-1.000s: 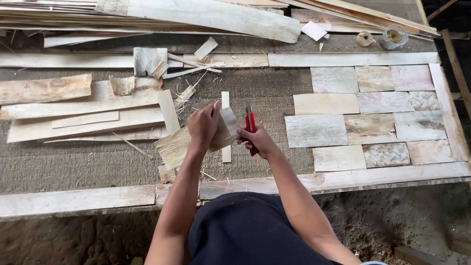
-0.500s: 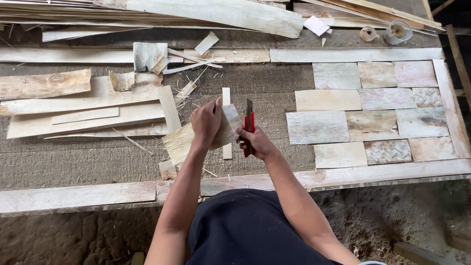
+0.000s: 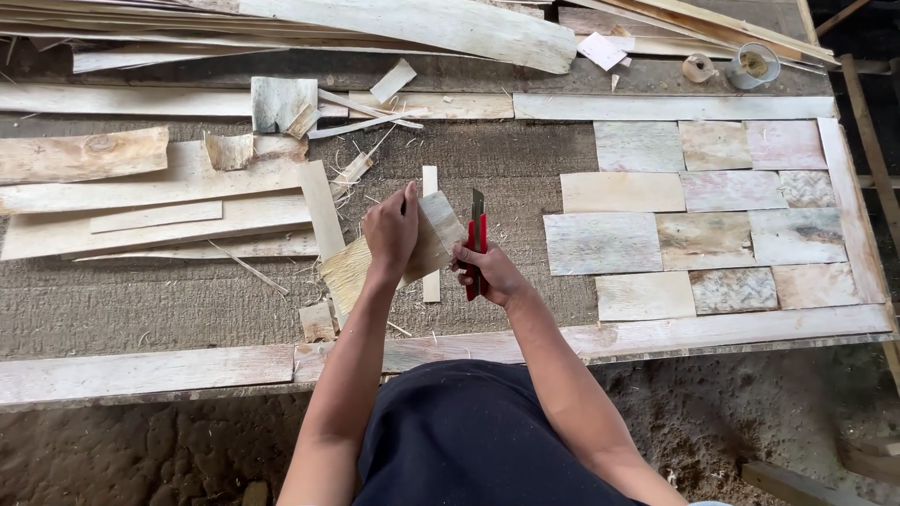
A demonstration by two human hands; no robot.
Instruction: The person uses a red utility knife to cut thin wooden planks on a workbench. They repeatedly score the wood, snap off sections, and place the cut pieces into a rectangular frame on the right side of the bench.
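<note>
My left hand [image 3: 390,230] grips a thin pale sheet of dried bark [image 3: 437,234] above the rough grey work surface [image 3: 187,300]. My right hand [image 3: 487,272] holds a red-handled utility knife [image 3: 476,234] upright, its blade pointing away from me, just right of the sheet's edge. A narrow pale strip [image 3: 430,183] lies on the surface under the sheet.
To the right lies a patchwork of rectangular bark pieces [image 3: 712,215] inside a pale wooden frame [image 3: 656,105]. Long bark strips and offcuts [image 3: 150,201] are piled at the left and along the far side. A tape roll [image 3: 697,67] and small cup [image 3: 753,66] sit far right.
The knife has swung from lying near the sheet to standing more upright beside it. Both hands stay in nearly the same place.
</note>
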